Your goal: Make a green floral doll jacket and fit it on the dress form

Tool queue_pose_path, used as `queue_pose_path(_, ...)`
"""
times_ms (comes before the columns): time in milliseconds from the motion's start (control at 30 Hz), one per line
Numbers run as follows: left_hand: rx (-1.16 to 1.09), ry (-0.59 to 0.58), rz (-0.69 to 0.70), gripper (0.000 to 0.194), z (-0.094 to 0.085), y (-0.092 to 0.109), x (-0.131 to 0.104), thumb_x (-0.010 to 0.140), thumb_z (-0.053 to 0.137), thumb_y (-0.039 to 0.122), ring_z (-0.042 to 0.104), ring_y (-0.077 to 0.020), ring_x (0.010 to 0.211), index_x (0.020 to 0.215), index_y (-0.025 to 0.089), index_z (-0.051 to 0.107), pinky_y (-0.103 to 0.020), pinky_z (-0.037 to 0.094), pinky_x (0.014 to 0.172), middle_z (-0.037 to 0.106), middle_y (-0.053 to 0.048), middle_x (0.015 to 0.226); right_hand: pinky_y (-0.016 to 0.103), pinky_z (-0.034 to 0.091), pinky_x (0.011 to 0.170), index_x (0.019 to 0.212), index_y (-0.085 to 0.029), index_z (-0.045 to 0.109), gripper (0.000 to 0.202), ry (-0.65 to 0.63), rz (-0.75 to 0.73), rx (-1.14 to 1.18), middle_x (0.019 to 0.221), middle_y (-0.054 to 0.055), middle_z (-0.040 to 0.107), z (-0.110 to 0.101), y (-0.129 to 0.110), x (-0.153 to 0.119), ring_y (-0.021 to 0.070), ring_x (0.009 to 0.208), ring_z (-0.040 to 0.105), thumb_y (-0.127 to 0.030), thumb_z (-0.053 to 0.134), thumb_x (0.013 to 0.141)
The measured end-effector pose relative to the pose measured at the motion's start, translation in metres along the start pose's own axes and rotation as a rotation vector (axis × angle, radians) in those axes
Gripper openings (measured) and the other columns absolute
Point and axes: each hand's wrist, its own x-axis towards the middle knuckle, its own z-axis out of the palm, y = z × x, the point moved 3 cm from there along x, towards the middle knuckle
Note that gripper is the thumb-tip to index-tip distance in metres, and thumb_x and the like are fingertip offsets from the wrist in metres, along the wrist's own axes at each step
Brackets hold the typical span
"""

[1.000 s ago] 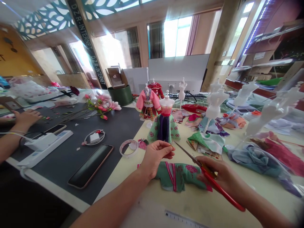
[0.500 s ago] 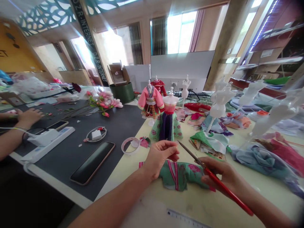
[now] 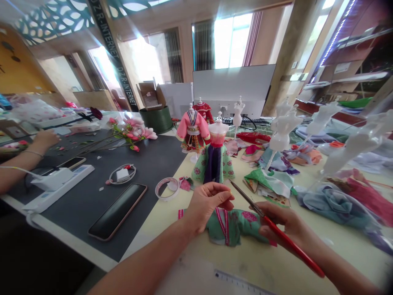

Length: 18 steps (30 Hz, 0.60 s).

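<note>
My left hand (image 3: pixel 211 200) is closed in a pinch, with a tiny pale speck at the fingertips too small to name. Red tweezers (image 3: pixel 291 241) with slim metal tips are held in my right hand (image 3: pixel 284 223), their points close to the left fingertips. Under both hands lies a small green doll robe (image 3: pixel 227 231) with pink-trimmed collar and cuffs, partly hidden by my left wrist and right fingers. Just beyond stands a doll dress form (image 3: pixel 217 141) in a red-topped, dark purple and green floral outfit.
Tape roll (image 3: pixel 167 189), phone (image 3: pixel 118 211) and power strip (image 3: pixel 58 190) lie to the left. A ruler (image 3: pixel 238 282) is at the front edge. Bare white dress forms (image 3: pixel 281 133) and fabric pieces (image 3: pixel 337 205) crowd the right. Another person's hand (image 3: pixel 46 141) is at far left.
The view has shifted slightly. My two hands keep nearly the same pose, the tweezer points still near my left fingertips. At far left the other person's hand has moved up and closed somewhat.
</note>
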Motion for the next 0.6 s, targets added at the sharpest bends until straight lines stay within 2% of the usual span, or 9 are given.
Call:
queue_pose_path(300,-0.065,-0.053,-0.072,0.023,0.0029,-0.0041,-0.0019,0.068,0.073,0.024,0.06,-0.009,0.05,0.084,0.01,0.065,-0.022,0.051,0.055,0.064,-0.002,0.067,0.026,0.039,0.055,0.101,-0.018,0.055,0.037,-0.003,-0.03,0.023,0.062,-0.003,0.044,0.0021,0.001,-0.0007,0.0122,0.055,0.044,-0.049,0.057,0.08)
queue_pose_path(600,-0.026,-0.122,-0.098,0.024,0.0036,-0.0075,-0.0017,0.069,0.072,0.025,0.061,-0.0083,0.054,0.09,0.012,0.067,-0.023,0.051,0.061,0.062,-0.001,0.07,0.026,0.038,0.055,0.1,-0.019,0.055,0.033,0.006,-0.027,0.028,0.062,-0.003,0.044,0.0016,0.0014,-0.0018,0.012,0.056,0.044,-0.045,0.058,0.08)
